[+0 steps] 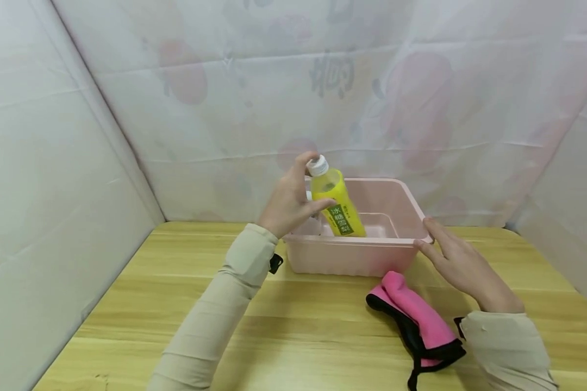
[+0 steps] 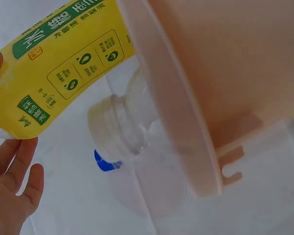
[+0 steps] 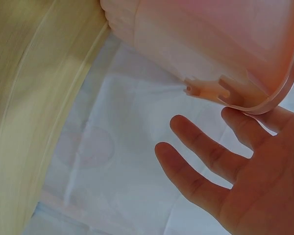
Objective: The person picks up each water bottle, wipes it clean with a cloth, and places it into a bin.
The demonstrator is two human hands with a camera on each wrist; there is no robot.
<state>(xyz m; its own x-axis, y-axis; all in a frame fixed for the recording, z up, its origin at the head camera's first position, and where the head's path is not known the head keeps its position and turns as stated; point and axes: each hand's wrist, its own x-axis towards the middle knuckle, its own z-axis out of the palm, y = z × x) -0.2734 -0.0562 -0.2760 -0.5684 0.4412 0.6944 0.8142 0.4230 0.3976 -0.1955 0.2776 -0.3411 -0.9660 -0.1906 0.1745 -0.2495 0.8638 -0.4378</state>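
Note:
My left hand [image 1: 288, 203] grips a drink bottle [image 1: 339, 209] with a yellow label and white cap, fingers by the cap and thumb across the front. The bottle leans inside a pale pink plastic basin [image 1: 347, 258], its lower end behind the front rim. In the left wrist view, a clear bottle with a white cap [image 2: 108, 129] pokes out beside the basin's rim, and a blue cap [image 2: 105, 161] shows behind it. At the basin's front right corner, my right hand [image 1: 462, 266] pinches the rim between thumb and forefinger; its other fingers [image 3: 201, 142] spread free.
A folded pink and black cloth item [image 1: 420, 315] with a cord lies on the wooden table [image 1: 298, 336], in front of the basin and left of my right wrist. White printed curtains [image 1: 235, 108] enclose the table's back and sides, close behind the basin.

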